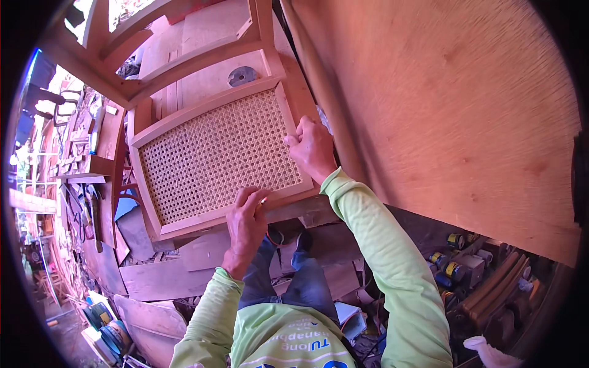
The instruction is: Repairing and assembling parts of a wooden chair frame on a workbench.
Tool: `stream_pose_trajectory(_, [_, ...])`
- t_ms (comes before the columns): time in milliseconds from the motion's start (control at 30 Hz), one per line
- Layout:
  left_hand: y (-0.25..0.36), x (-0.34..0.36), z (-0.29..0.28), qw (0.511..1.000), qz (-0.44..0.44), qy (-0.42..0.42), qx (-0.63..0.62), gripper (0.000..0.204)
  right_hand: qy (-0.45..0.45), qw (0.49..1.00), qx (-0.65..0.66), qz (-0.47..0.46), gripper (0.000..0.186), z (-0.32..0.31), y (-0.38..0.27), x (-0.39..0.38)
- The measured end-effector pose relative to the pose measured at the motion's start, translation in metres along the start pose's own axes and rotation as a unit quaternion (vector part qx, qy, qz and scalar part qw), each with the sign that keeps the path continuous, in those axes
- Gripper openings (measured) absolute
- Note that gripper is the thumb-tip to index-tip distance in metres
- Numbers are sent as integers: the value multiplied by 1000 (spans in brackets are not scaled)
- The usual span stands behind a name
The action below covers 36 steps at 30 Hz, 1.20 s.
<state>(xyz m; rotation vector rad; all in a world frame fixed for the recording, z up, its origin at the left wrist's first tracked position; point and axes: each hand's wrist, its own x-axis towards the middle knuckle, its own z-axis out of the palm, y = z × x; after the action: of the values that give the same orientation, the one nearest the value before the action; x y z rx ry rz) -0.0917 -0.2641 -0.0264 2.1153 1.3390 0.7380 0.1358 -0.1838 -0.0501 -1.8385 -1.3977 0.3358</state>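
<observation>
A wooden frame [175, 108] with a woven cane panel [215, 153] lies on a work surface below me. My right hand [313, 150] has its fingers curled on the frame's right side. My left hand [245, 227], at the frame's near edge, has bent fingers around a small item [264, 200] with a white and red end, too small to name. A grey disc [242, 76] sits just beyond the frame, inside a larger wooden chair-like frame [184, 64].
A large plywood sheet [454, 104] stands along the right. Hand tools [95, 122] and wood pieces crowd the left. Several cans [454, 270] and timber lengths lie at the lower right; cluttered boards [147, 331] lie at the lower left.
</observation>
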Motion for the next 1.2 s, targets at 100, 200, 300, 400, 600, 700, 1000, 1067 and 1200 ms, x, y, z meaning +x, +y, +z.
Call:
stream_pose_trajectory(100, [6, 2, 0, 1000, -12, 3, -1, 35, -3, 1000, 14, 1, 34, 1, 1, 2])
stream_pose_trajectory(200, [10, 6, -5, 1000, -4, -11, 13, 33, 6, 1000, 30, -7, 35, 1, 6, 2])
stream_pose_trajectory(300, [7, 9, -12, 999, -20, -49, 11, 23, -30, 996, 84, 22, 37, -9, 9, 6])
stream_pose_trajectory(400, [10, 21, -22, 995, -5, -92, 30, 23, -51, 992, 102, 54, 40, -11, 6, 2])
stream_pose_trajectory(600, [10, 27, -18, 992, -12, -117, 39, 21, -127, 978, 128, 104, 41, -24, 14, 8])
stream_pose_trajectory(700, [10, 27, -21, 992, -16, -117, 44, 21, -200, 949, 140, 198, 44, -40, 30, 1])
stream_pose_trajectory(1000, [9, 31, -21, 990, -16, -132, 38, 23, -271, 907, 244, 210, 52, -60, 47, -44])
stream_pose_trajectory(1067, [8, 30, -19, 991, -14, -132, 36, 23, -258, 936, 123, 205, 45, -57, 40, -44])
stream_pose_trajectory(1200, [8, 31, -20, 990, -11, -131, 42, 23, -236, 943, 111, 207, 45, -52, 39, -47])
